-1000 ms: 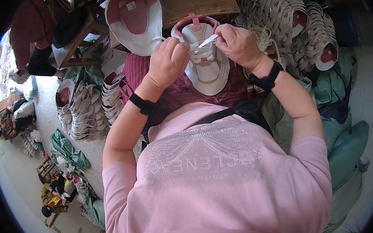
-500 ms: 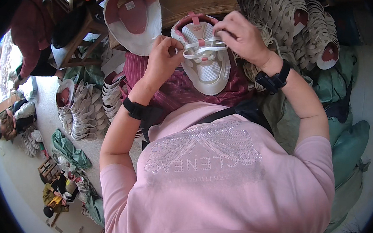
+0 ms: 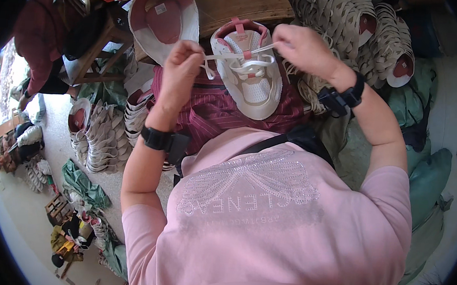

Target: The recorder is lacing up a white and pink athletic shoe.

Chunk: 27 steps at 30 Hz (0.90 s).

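Observation:
A white and beige shoe upper (image 3: 253, 94) with a pink lining lies on the dark red striped cloth (image 3: 204, 109) over my lap, its toe toward me. A white shoelace (image 3: 251, 65) crosses its tongue and runs out to both sides. My left hand (image 3: 180, 67) pinches one stretch of the lace to the left of the upper. On the other side my right hand (image 3: 306, 50) pinches the other stretch, drawn fairly taut. Both hands are raised off the upper, and their fingertips are closed.
Another upper (image 3: 193, 21), pink inside, stands at the left by a wooden table (image 3: 238, 3). Stacked uppers (image 3: 335, 23) lie at the far right and more (image 3: 104, 139) on the left. Green sacks (image 3: 430, 172) line the right side. Other people (image 3: 65, 242) sit farther left.
Both hands have moved outward from the upper, left hand to the left and right hand to the right. The lace loops between them have drawn tighter and straighter.

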{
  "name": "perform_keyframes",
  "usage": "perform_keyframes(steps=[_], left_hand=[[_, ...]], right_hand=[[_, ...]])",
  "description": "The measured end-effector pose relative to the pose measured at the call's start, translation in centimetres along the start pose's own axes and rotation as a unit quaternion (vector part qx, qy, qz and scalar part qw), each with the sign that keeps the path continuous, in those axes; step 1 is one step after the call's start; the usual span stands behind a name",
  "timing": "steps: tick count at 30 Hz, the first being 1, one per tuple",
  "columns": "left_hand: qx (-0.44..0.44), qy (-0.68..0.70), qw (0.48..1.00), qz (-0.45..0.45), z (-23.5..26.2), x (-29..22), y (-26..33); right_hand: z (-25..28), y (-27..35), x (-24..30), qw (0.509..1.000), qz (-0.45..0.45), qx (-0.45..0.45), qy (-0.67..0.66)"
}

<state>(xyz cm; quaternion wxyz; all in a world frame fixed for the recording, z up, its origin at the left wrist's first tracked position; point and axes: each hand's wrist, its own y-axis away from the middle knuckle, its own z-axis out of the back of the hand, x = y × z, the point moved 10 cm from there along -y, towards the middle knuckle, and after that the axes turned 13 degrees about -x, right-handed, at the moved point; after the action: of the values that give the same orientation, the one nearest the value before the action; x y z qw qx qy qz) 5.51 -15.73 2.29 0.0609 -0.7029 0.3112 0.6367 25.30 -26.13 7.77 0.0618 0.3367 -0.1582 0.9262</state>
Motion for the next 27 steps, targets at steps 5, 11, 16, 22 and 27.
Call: perform_keyframes(steps=[5, 11, 16, 22, 27], left_hand=[[-0.061, 0.001, 0.998, -0.026, 5.0, -1.2, -0.7], [0.019, -0.185, 0.982, -0.038, 0.8, 0.2, 1.4], [0.047, -0.344, 0.934, -0.081, -0.4, -0.3, 2.6], [0.031, -0.391, 0.917, -0.075, -1.0, -1.0, 2.7], [0.105, -0.548, 0.779, -0.286, -4.6, -3.5, 3.9]], right_hand=[[2.5, 1.2, -4.5, 0.991, -0.128, 0.014, -0.046], [-2.6, 2.6, -3.1, 0.93, -0.25, 0.157, -0.218], [-3.4, 1.8, -2.2, 0.947, -0.209, 0.142, -0.197], [-2.7, 0.4, -1.4, 0.985, -0.097, 0.05, -0.135], [-2.3, -0.5, 0.5, 0.989, -0.091, 0.058, -0.097]])
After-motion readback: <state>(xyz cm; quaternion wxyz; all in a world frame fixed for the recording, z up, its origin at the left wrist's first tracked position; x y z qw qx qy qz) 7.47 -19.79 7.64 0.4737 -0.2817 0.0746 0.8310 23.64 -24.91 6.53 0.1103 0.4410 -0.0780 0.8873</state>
